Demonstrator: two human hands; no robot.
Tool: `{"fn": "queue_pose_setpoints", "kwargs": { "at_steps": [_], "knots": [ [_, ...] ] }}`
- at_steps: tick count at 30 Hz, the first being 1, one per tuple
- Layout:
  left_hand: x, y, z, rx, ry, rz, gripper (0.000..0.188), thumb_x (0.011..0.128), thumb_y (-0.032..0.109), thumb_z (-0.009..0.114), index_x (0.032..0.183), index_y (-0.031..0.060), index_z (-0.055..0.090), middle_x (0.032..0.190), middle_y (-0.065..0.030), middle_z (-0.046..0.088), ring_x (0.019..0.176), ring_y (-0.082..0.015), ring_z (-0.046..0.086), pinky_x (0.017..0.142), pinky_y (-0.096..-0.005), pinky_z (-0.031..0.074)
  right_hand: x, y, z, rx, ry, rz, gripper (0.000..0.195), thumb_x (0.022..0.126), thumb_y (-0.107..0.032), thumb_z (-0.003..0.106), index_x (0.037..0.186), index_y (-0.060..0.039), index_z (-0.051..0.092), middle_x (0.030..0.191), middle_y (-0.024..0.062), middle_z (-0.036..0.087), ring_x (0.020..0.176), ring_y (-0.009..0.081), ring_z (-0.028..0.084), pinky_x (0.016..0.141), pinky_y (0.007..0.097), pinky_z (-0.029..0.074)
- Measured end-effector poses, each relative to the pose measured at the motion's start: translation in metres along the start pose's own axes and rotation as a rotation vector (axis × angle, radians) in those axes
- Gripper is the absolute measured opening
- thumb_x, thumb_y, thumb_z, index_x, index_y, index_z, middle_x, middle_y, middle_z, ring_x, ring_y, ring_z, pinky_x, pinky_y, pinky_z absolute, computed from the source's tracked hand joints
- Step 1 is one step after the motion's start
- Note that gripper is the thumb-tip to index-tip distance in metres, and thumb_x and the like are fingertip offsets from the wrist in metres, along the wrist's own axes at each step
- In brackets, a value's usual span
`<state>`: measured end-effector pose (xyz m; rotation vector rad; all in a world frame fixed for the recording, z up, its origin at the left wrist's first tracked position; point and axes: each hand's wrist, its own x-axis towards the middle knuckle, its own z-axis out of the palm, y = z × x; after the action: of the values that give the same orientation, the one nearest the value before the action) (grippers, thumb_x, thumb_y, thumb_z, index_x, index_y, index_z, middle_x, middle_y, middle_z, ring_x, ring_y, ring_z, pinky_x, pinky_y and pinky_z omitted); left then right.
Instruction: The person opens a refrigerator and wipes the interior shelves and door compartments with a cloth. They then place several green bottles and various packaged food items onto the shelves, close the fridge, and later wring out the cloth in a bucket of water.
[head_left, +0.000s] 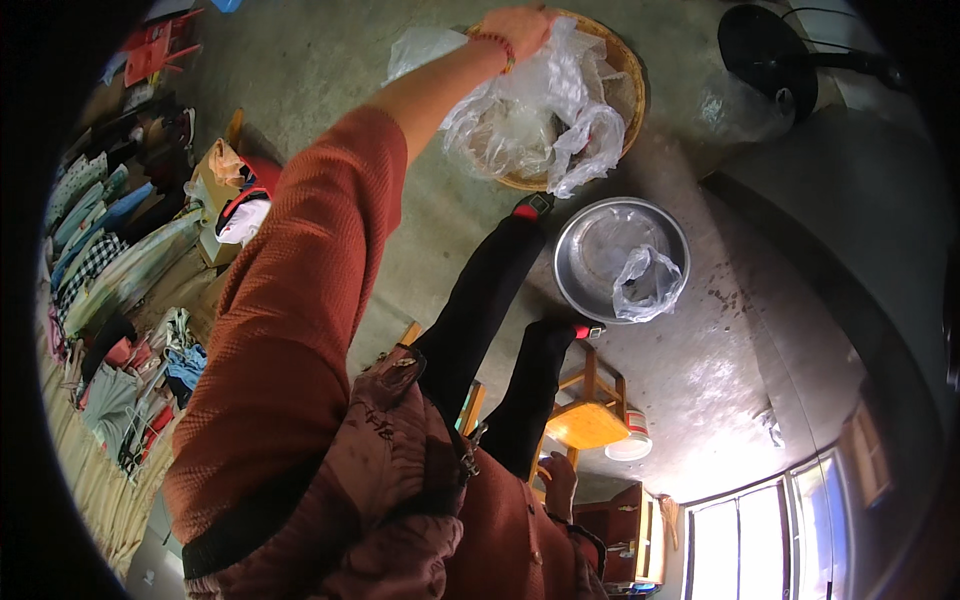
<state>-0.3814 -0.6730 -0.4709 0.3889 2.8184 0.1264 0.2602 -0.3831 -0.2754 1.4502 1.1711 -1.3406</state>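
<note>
My left hand (516, 31), a beaded bracelet at its wrist, reaches over a round woven basket (639, 90) on the floor. Its fingers grip the edge of a crumpled clear plastic bag (574, 71). More thin plastic fills the basket and hangs over its rim; what lies beneath is mostly hidden. Close to my feet stands a round metal basin (592, 244), with another small crumpled plastic bag (649, 285) inside it. Low in the view, my right hand (559, 484) hangs near a small wooden chair (587, 424). Its fingers are partly hidden, and I cannot tell whether it holds anything.
A white-and-red bucket (628, 437) stands behind the chair. Piled clothes (112, 262) and a cardboard box (214, 199) line the left side. At upper right are a black round object (765, 60) and a clear plastic bag (739, 109). A red plastic stool (154, 49) sits far left.
</note>
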Motion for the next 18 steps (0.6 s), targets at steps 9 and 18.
{"fn": "queue_pose_setpoints", "kwargs": {
  "at_steps": [9, 18],
  "knots": [
    [-0.016, -0.016, -0.036, 0.104, 0.097, 0.103, 0.017, 0.083, 0.02, 0.046, 0.091, 0.0085, 0.056, 0.094, -0.0117, 0.059, 0.08, -0.0318, 0.06, 0.065, -0.0444, 0.048, 0.003, 0.008, 0.005, 0.187, 0.01, 0.06, 0.027, 0.088, -0.022, 0.048, 0.108, -0.0041, 0.052, 0.09, 0.004, 0.06, 0.084, 0.014, 0.059, 0.067, 0.0254, 0.045],
    [-0.149, -0.037, 0.051, 0.126, -0.259, -0.009, 0.024, 0.088, 0.024, 0.04, 0.095, 0.0092, 0.057, 0.093, -0.0124, 0.059, 0.079, -0.0318, 0.061, 0.067, -0.0439, 0.049, 0.003, 0.01, 0.001, 0.171, 0.017, -0.04, 0.025, 0.09, -0.022, 0.048, 0.107, -0.0045, 0.054, 0.083, 0.0035, 0.061, 0.078, 0.0125, 0.059, 0.063, 0.0238, 0.046]
  ]
}}
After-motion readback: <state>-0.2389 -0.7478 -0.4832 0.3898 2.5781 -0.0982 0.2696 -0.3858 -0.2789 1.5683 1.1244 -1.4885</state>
